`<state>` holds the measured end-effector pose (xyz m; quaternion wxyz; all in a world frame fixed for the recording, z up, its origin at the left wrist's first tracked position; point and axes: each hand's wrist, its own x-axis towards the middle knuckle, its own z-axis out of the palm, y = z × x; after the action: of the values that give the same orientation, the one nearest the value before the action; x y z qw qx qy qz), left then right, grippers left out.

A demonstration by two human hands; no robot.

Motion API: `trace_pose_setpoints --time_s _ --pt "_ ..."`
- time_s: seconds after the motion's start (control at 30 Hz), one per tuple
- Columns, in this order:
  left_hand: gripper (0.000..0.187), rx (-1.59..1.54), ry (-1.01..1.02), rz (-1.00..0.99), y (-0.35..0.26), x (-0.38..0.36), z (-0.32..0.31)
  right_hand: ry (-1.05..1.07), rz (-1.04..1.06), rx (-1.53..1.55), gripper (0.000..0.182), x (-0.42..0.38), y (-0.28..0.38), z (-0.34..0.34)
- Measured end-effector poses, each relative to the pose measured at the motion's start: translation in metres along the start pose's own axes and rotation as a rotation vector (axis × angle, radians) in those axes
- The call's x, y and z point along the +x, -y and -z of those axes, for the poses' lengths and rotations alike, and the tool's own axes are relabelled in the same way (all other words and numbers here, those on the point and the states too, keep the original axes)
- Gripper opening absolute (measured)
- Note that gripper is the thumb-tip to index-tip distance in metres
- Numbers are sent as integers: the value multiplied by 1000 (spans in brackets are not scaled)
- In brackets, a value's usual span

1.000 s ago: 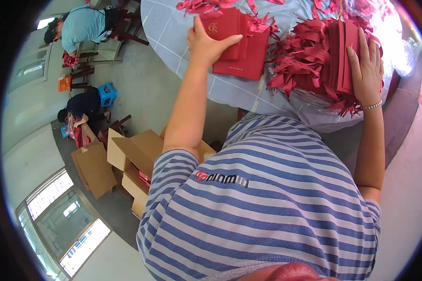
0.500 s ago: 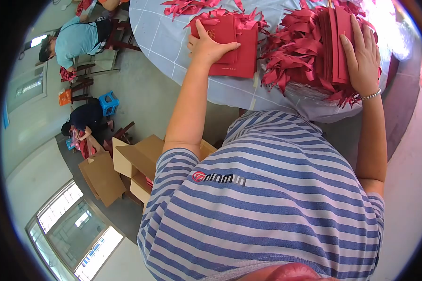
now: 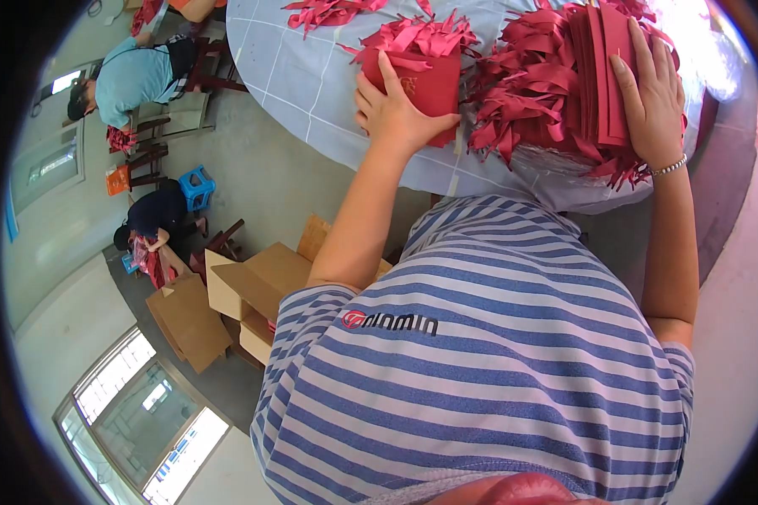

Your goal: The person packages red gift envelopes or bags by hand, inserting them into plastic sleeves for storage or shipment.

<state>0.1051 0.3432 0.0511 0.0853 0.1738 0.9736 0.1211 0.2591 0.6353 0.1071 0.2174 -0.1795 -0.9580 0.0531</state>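
Small red paper bags with red ribbons lie on the cloth-covered table. My left hand (image 3: 396,118) spans a red paper bag (image 3: 434,88) on a small pile, with fingers along its left side and the thumb at its right edge. Gold marks show on that bag's face, partly hidden by my fingers. At the right, my right hand (image 3: 653,118) lies flat, fingers stretched, against the end of a row of upright red bags (image 3: 596,80). Their ribbons (image 3: 526,93) spill to the left in a thick bunch. Clear plastic shows under this row.
More red ribbons (image 3: 333,12) lie at the table's far side. Open cardboard boxes (image 3: 269,282) stand at my left, below the table edge. Two people (image 3: 135,80) (image 3: 160,210) bend over red items farther left, near a blue stool (image 3: 197,188).
My left hand has moved right and toward me, bringing the top bag over the bag beneath, so their edges now lie closer together. My right hand has stayed on the row.
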Motion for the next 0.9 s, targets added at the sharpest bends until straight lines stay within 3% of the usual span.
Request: trace_pose_setpoints --time_s 0.17,0.27,0.33,0.37,0.4,0.47,0.5,0.57,0.6,0.67,0.7,0.77,0.9 --pt "143 -50 47 -14 4 3 0 -4 -3 10 58 0 1 2" --pt "141 -285 122 -39 40 30 -12 -14 5 21 58 0 2 3" --pt "127 -722 99 -252 52 43 -5 -6 2 22 58 0 3 4" --pt "109 -816 29 -189 55 41 -6 -1 -3 5 57 0 1 3" --pt "109 -813 24 -187 57 41 -6 2 -8 -11 57 -1 0 2" --pt "97 -456 -8 97 60 48 -10 11 56 -44 57 -1 -9 -2" --pt "97 -460 -9 98 65 55 -14 25 117 -81 57 -2 -12 -3" --pt "94 -831 286 143 77 71 -21 19 61 -51 57 -2 -6 -2" --pt "94 -833 284 143 72 71 -17 14 1 -17 57 -2 -3 -1" --pt "87 -975 227 365 61 71 -10 20 29 -27 58 -1 -6 -1" --pt "87 -978 224 364 63 75 -11 27 53 -36 58 -1 -7 -1" --pt "76 -1108 510 424 68 86 -14 20 17 -32 58 -2 -4 -1" --pt "67 -1084 404 235 57 85 -8 33 -52 -20 58 -1 1 1"
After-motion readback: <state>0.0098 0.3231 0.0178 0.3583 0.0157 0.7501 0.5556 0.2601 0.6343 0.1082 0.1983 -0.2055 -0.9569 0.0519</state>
